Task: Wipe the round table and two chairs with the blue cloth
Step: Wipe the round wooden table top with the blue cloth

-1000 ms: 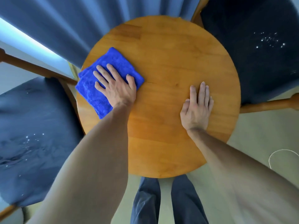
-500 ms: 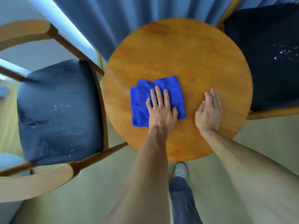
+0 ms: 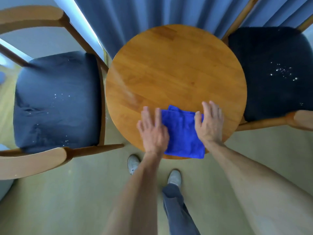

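Head view: left hand (image 3: 153, 131) (blurred) and right hand (image 3: 209, 123), both spread flat, flank blue cloth (image 3: 183, 133) at round table (image 3: 176, 73) near edge.

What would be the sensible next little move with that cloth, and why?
Probably take hold of the blue cloth and carry it to one chair seat. It lies at the near edge of the round table, slightly overhanging, between both hands, and white specks show on the left chair seat and right chair seat.
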